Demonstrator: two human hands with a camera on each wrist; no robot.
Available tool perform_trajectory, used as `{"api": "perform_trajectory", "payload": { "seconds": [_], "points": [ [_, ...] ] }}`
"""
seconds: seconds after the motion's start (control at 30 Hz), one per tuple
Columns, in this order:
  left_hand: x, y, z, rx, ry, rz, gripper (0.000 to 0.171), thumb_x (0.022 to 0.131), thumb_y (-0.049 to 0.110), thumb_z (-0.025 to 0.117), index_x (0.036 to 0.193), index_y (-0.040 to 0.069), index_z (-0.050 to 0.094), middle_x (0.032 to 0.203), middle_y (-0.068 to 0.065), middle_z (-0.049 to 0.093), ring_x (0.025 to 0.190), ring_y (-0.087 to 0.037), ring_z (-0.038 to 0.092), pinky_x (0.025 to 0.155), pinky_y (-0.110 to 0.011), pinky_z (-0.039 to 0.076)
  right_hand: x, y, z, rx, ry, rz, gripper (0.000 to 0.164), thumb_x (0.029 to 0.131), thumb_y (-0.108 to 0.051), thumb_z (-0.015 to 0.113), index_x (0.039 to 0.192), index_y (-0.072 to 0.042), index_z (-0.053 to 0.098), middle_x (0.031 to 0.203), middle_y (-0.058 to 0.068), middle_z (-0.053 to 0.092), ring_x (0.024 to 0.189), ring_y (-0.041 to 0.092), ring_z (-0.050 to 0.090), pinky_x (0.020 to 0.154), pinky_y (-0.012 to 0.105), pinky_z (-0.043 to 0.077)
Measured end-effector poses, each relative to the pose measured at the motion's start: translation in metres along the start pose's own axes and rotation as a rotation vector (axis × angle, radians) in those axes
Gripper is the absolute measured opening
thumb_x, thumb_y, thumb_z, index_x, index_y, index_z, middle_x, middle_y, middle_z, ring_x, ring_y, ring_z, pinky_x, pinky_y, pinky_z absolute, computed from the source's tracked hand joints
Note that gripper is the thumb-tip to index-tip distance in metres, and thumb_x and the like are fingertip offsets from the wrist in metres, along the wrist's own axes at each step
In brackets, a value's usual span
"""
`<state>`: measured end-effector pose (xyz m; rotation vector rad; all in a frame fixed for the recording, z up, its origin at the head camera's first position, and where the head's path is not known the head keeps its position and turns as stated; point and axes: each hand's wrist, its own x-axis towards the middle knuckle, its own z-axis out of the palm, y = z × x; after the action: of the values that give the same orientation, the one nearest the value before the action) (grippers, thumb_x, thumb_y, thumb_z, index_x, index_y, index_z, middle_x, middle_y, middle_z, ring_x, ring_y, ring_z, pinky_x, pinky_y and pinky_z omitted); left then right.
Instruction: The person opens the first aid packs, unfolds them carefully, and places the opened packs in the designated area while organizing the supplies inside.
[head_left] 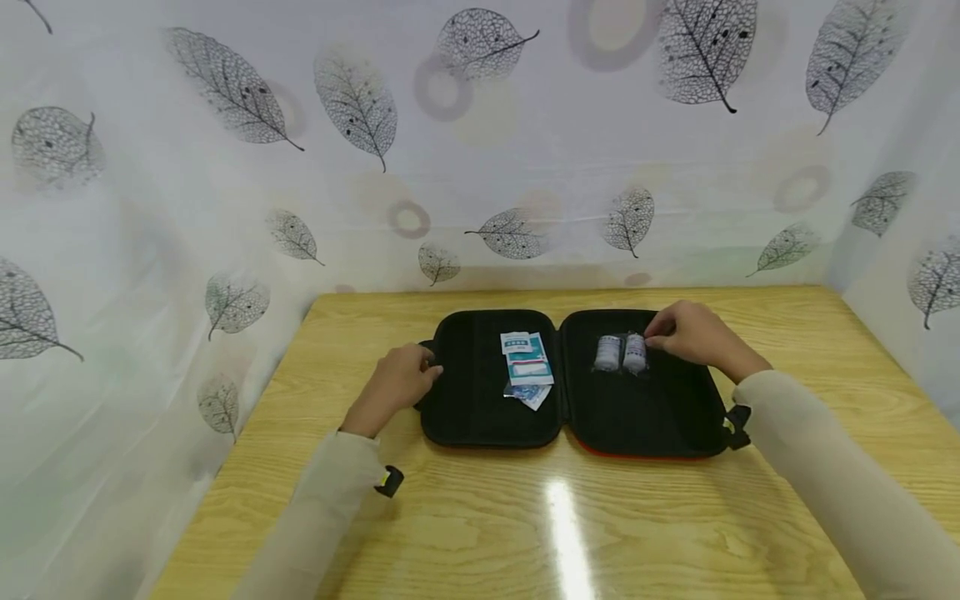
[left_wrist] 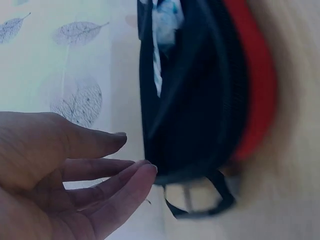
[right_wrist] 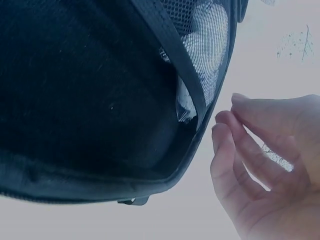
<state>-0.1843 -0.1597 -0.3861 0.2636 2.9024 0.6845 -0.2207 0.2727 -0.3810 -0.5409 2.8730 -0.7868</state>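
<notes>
An unfolded zip case, black inside with a red outer shell, lies flat on the wooden table. Two white wrapped rolls sit side by side in its right half, behind a mesh pocket. Teal and white flat packets overlap in the left half. My left hand is at the left rim, fingertips right by the edge and thumb apart from the fingers. My right hand hovers at the far rim beside the right-hand roll, its fingers loosely bent with nothing between them.
A black strap loop sticks out from the case's end. Leaf-patterned cloth hangs behind and on both sides of the table. Each sleeve has a small black device at the cuff.
</notes>
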Motion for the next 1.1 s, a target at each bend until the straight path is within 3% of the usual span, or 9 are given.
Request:
{"api": "perform_trajectory", "payload": {
  "seconds": [0.23,0.43,0.6,0.77,1.0,1.1],
  "points": [
    [0.017,0.027,-0.006,-0.024,-0.011,0.045,0.032,0.103,0.017,0.061,0.126,-0.004,0.067,0.114,-0.018,0.071,0.091,-0.029,0.071,0.084,-0.044,0.057,-0.006,0.01,-0.004,0.059,0.002,0.069,0.018,0.094,-0.007,0.07,0.102,0.008,0.075,0.09,0.014,0.073,0.071,0.024,0.066,0.06,0.039,0.054],
    [0.025,0.032,-0.003,-0.015,-0.02,0.02,0.03,0.102,0.017,0.062,0.124,-0.003,0.068,0.114,-0.017,0.071,0.1,-0.03,0.069,0.086,-0.044,0.056,-0.005,0.005,-0.003,0.121,-0.014,0.058,0.018,0.094,-0.007,0.07,0.102,0.009,0.074,0.087,0.013,0.073,0.067,0.023,0.064,0.056,0.035,0.053],
    [0.028,0.026,0.001,-0.022,-0.013,0.019,0.03,0.101,0.015,0.063,0.124,-0.004,0.068,0.114,-0.019,0.071,0.097,-0.03,0.07,0.087,-0.045,0.056,0.002,-0.001,0.001,0.115,0.002,0.04,0.017,0.094,-0.007,0.07,0.101,0.007,0.075,0.085,0.01,0.073,0.066,0.02,0.064,0.058,0.034,0.054],
    [0.029,0.01,0.003,-0.036,0.009,-0.01,0.033,0.102,0.016,0.062,0.128,-0.004,0.065,0.114,-0.018,0.071,0.085,-0.028,0.072,0.088,-0.046,0.056,0.015,-0.012,0.008,0.124,0.005,0.006,0.015,0.093,-0.006,0.07,0.1,0.006,0.076,0.087,0.011,0.075,0.067,0.019,0.064,0.059,0.033,0.053],
    [0.026,-0.006,0.003,-0.052,0.043,-0.077,0.033,0.101,0.015,0.064,0.127,-0.005,0.065,0.116,-0.018,0.069,0.105,-0.032,0.066,0.092,-0.048,0.053,0.033,-0.032,0.015,0.116,0.002,-0.052,0.014,0.094,-0.007,0.07,0.1,0.004,0.077,0.092,0.013,0.075,0.07,0.017,0.063,0.062,0.035,0.051],
    [0.023,-0.011,0.003,-0.073,0.039,-0.099,0.033,0.1,0.014,0.064,0.127,-0.006,0.065,0.119,-0.019,0.067,0.105,-0.033,0.066,0.089,-0.047,0.055,0.039,-0.041,0.017,0.116,-0.001,-0.058,0.014,0.094,-0.008,0.07,0.1,0.003,0.077,0.093,0.013,0.074,0.074,0.019,0.064,0.066,0.038,0.053]
  ]
}}
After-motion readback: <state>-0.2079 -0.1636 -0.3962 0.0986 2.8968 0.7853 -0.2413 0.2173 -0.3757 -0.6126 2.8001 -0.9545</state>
